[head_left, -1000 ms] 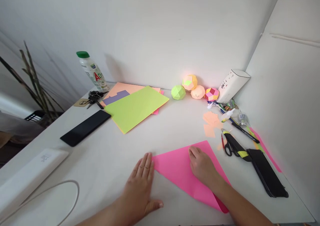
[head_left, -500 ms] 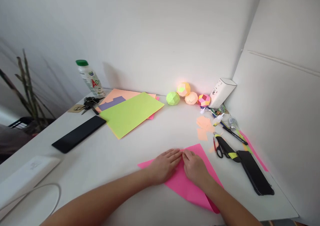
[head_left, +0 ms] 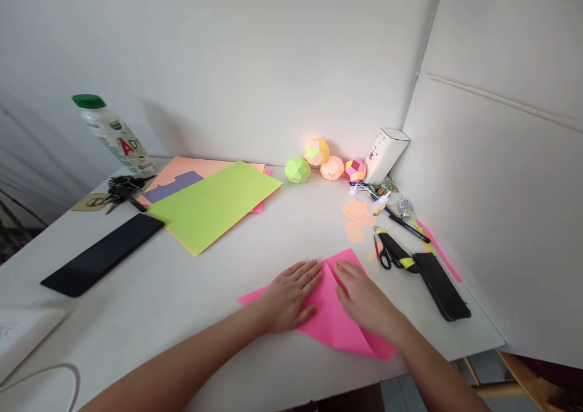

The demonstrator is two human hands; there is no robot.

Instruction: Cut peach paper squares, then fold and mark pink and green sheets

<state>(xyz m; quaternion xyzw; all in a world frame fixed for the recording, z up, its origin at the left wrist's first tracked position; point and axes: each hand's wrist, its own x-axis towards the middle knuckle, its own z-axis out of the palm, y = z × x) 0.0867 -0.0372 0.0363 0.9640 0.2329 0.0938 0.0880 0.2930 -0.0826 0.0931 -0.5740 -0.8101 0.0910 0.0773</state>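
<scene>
A black phone (head_left: 102,255) is lying at the left of the tabletop (head_left: 204,290), with a green sheet (head_left: 214,204) beyond it. Near the front edge, the left hand (head_left: 289,293) is pressing flat on the pink paper (head_left: 330,324), its fingers (head_left: 306,272) stretched out and grasping nothing. The right hand (head_left: 364,299) is lying flat on the same paper just beside it, fingers likewise released. Scissors (head_left: 392,254) are resting further right.

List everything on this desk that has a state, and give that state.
pink paper, folded, flat under both hands
left hand, open, palm down on the paper
right hand, open, palm down on the paper
bottle, standing, green cap on
phone, screen dark, lying flat
</scene>
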